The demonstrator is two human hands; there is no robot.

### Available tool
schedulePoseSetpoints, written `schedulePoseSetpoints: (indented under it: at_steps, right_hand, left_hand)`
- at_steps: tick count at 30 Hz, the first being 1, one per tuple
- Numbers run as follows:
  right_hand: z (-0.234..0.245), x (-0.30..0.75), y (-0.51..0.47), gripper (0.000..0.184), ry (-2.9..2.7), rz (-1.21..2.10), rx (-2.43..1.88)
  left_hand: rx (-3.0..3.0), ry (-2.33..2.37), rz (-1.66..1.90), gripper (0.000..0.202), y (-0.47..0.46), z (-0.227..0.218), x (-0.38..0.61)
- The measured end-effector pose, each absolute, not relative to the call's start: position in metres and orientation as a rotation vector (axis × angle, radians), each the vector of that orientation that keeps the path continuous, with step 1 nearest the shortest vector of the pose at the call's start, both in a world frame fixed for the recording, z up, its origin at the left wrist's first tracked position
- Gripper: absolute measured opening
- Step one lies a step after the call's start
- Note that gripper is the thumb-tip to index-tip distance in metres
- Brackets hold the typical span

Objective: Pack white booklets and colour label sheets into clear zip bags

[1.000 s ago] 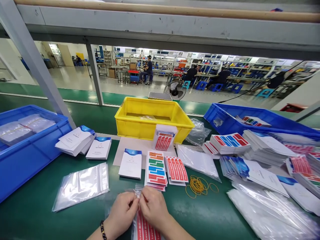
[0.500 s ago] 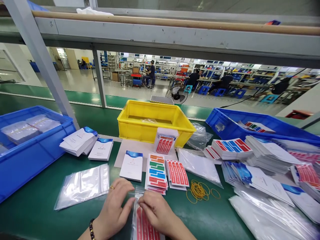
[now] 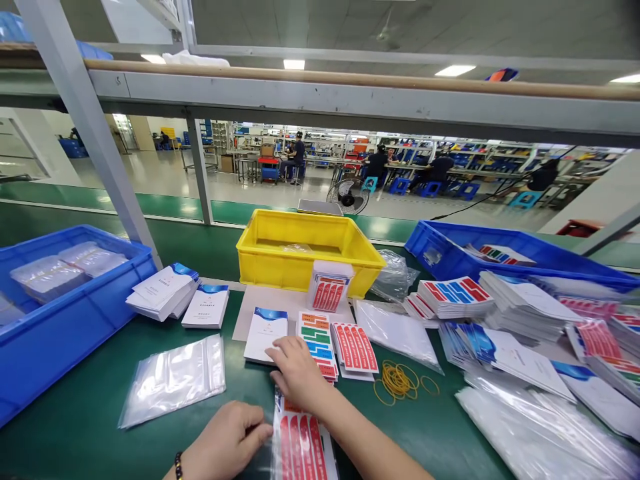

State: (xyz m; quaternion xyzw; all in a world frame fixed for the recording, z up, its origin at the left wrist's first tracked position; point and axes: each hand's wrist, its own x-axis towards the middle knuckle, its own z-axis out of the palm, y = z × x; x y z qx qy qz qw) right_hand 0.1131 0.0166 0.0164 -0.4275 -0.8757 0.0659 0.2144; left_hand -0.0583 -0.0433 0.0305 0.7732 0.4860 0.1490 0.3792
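A clear plastic bag [image 3: 304, 447] with red sticker sheets in it lies at the bench's front edge. My left hand [image 3: 233, 437] is closed at its left side, thumb and forefinger meeting at the bag's edge. Over the bag's top end reaches my right hand [image 3: 295, 373], fingers stretched forward and somewhat apart. Its fingertips are at the lower right of a white-and-blue booklet stack [image 3: 266, 333]; whether they press on it I cannot tell. Partly behind that hand lies a pile of multicoloured sticker sheets [image 3: 316, 337]. To its right is a pile of red sticker sheets [image 3: 356, 348].
Flat clear bags [image 3: 175, 380] lie left, yellow rubber bands [image 3: 397, 381] right. A yellow bin [image 3: 310, 267] stands behind, between a left blue bin [image 3: 75, 313] and a right blue bin [image 3: 500, 253]. More booklets [image 3: 530, 360] and sheets crowd the right side.
My right hand has left the bag's opening and moved forward to the booklet stack, its fingers opening out. My left hand has drawn back down along the bag's left side. The camera has tilted up.
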Motion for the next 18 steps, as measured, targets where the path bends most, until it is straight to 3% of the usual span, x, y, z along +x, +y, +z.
schedulePoseSetpoints:
  at_steps: [2, 6, 10, 12, 15, 18]
  right_hand:
    - [0.007, 0.104, 0.028, 0.039, -2.469, 0.025, -1.239]
    - [0.007, 0.102, 0.029, 0.009, -2.433, -0.021, -1.183]
    - [0.035, 0.110, -0.004, 0.020, -2.339, 0.056, -1.006]
    - [0.050, 0.116, -0.020, 0.019, -2.424, 0.159, -0.882]
    - [0.057, 0.132, -0.021, 0.016, -2.465, 0.354, -0.791]
    - [0.048, 0.160, 0.010, 0.020, -2.242, 0.281, -1.201]
  left_hand:
    - [1.877, 1.229, 0.429, 0.040, -0.044, 0.024, -0.056]
    - [1.527, 1.155, 0.598, 0.049, -0.044, 0.012, -0.058]
    - [0.844, 1.014, 0.754, 0.063, -0.039, 0.008, -0.060]
    - [0.588, 0.909, 0.749, 0.056, -0.037, 0.009, -0.059]
    - [0.440, 0.792, 0.786, 0.026, -0.037, 0.011, -0.057]
    - [0.362, 0.688, 0.799, 0.015, -0.039, 0.013, -0.054]
